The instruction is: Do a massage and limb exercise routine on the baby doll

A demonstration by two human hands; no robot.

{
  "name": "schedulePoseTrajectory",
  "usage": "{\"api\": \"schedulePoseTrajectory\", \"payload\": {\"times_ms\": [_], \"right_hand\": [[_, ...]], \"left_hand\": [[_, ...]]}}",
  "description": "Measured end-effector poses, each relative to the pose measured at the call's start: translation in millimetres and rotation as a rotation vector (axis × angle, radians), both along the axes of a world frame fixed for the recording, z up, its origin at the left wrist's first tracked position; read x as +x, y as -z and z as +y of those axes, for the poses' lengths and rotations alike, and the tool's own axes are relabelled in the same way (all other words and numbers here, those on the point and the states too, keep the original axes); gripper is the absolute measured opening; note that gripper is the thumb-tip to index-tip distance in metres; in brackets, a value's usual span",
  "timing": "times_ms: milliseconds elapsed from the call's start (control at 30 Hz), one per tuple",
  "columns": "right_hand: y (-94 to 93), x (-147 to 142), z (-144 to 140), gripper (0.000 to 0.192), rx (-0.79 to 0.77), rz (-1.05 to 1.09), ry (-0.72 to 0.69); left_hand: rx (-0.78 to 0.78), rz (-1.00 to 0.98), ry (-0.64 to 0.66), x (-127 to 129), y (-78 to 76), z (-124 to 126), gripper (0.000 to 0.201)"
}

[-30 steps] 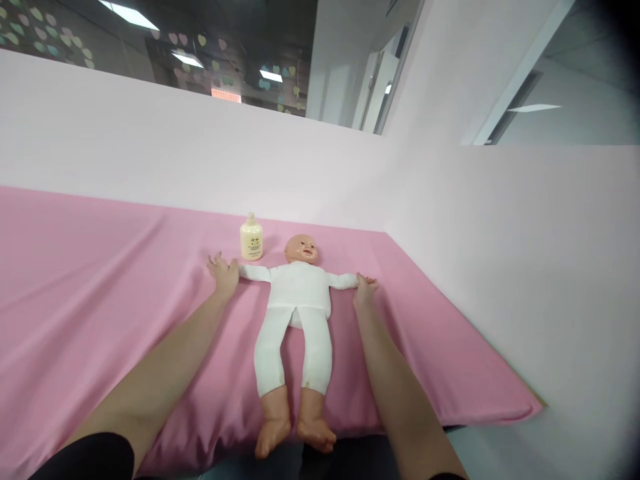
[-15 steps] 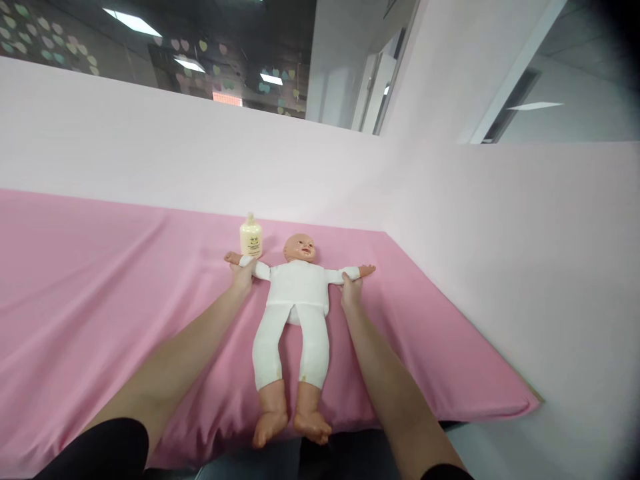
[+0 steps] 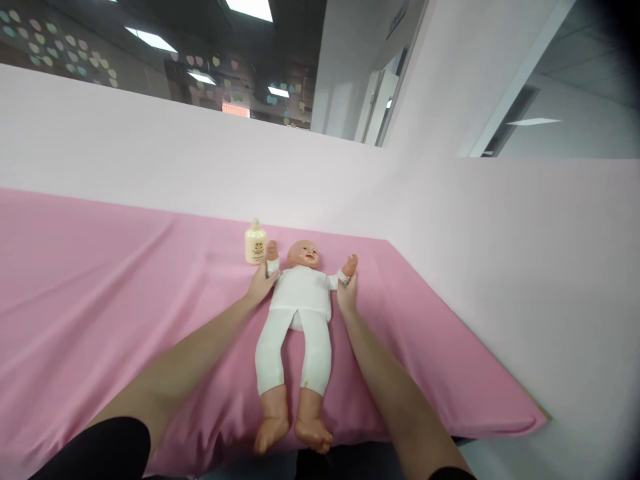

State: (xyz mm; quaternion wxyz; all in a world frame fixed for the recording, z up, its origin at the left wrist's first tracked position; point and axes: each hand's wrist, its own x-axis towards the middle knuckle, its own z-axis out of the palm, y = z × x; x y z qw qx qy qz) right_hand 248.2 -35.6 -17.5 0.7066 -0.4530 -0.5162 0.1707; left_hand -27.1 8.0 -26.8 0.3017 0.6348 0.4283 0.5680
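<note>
Pink sheet [image 3: 100, 280]: covers the worktop from the left edge to the right corner, lying in long soft folds; pale pink walls rise behind it and along its right side.
Bottle [image 3: 255, 244]: small, cream-coloured, upright on the sheet near the back wall, just left of the doll's head and just beside the doll's raised hand.
Left hand [image 3: 261, 285]: reaches in from the lower left over the sheet, its fingers [image 3: 267, 275] closed about the doll's white-sleeved forearm, which is bent up so that the doll's small hand points toward the bottle.
Doll [image 3: 299, 313]: lies on its back in the middle of the sheet, head toward the back wall, bare feet at the near edge of the worktop; dressed in a white top and white leggings; legs straight and slightly apart; both arms bent upward at either side of the head.
Right hand [image 3: 347, 297]: comes in from the lower right, fingers wrapped around the doll's other forearm just below its cuff, holding that arm up beside the head; how tight the grip is cannot be told.
Black sleeve [image 3: 95, 450]: shows at the lower left edge, on the left arm.
</note>
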Motion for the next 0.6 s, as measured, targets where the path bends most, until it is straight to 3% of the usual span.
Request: {"api": "schedulePoseTrajectory", "payload": {"times_ms": [100,167,333,467,600], "right_hand": [[5.5,-7.0,1.5,0.056,-0.079,-0.105,-0.044],[10.2,-8.6,3.3,0.048,-0.092,-0.214,-0.04],[15.1,-8.8,6.3,0.053,-0.053,-0.412,-0.053],[15.7,-8.7,8.7,0.054,-0.084,-0.409,-0.043],[18.0,-7.3,12.5,0.049,-0.174,-0.245,-0.063]], "left_hand": [[0.089,0.198,0.102,9.9,-0.6,-2.8,0.043],[0.15,0.262,0.119,13.6,1.7,-1.3,0.042],[0.194,0.289,0.075,15.4,9.1,3.6,0.049],[0.184,0.277,0.089,15.7,6.2,0.7,0.046],[0.144,0.182,0.085,17.2,-0.4,-5.3,0.04]]}}
